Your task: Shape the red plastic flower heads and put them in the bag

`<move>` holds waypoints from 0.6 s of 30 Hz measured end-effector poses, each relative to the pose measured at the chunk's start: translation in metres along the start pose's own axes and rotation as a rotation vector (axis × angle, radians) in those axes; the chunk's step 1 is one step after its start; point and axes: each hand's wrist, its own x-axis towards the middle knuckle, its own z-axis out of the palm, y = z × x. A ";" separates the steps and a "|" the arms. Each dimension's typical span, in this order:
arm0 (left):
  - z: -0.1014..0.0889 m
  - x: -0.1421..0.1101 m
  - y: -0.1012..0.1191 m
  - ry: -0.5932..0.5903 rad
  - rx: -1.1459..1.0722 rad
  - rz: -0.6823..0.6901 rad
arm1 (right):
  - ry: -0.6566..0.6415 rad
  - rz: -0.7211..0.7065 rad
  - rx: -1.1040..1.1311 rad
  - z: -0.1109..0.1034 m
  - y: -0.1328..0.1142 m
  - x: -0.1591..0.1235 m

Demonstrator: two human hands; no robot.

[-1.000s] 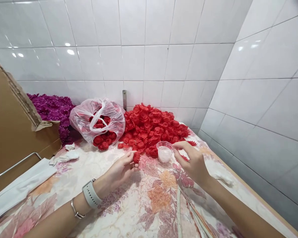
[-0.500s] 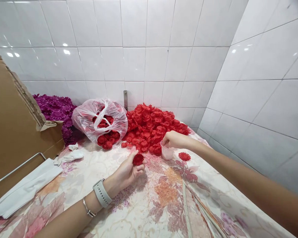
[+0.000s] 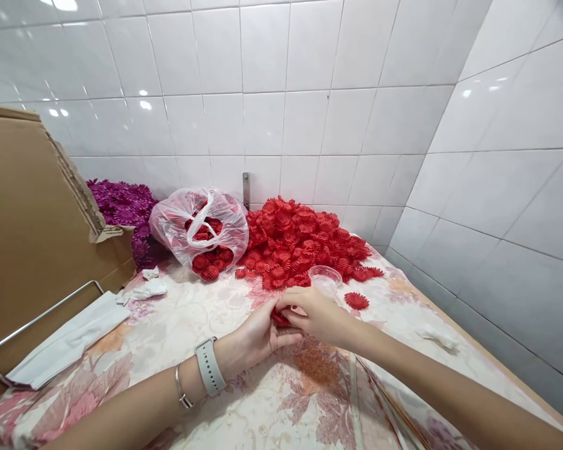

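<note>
My left hand [image 3: 258,337] and my right hand [image 3: 316,315] meet over the flowered tablecloth [image 3: 272,400]. Both pinch one small red fabric flower [image 3: 279,319], mostly hidden between the fingers. A grey watch and a thin bracelet sit on my left wrist. Just beyond my right hand stands a small clear plastic cup [image 3: 325,277]. A single red flower [image 3: 356,300] lies on the cloth to its right. Behind them a big heap of red flowers [image 3: 304,240] rests against the tiled wall.
A knotted clear plastic bag [image 3: 199,231] of red flowers lies left of the heap. Purple flowers [image 3: 124,209] are piled further left. A brown cardboard box [image 3: 32,212] with a metal bar and white paper [image 3: 70,337] fills the left side. Thin sticks [image 3: 370,400] lie near my right forearm.
My right hand left the cup and came back to my left hand. Both hands now close on the red flower that the left hand held alone.
</note>
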 end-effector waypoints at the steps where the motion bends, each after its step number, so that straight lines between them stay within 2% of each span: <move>1: 0.000 0.000 -0.001 0.003 -0.001 0.005 | 0.036 0.021 0.016 0.006 0.002 -0.001; 4: 0.001 0.000 -0.001 0.012 -0.004 -0.005 | 0.135 0.080 0.088 0.013 0.010 -0.006; 8: 0.002 -0.003 0.004 -0.001 -0.011 -0.012 | 0.177 0.086 0.225 0.012 0.015 -0.011; 12: 0.001 -0.006 0.008 -0.027 -0.005 0.014 | 0.271 0.185 0.328 0.014 0.019 -0.015; 14: 0.000 -0.008 0.009 -0.049 0.040 0.038 | 0.274 0.213 0.376 0.016 0.022 -0.016; 18: 0.000 -0.010 0.005 -0.083 0.103 0.072 | 0.211 0.179 0.426 0.019 0.024 -0.015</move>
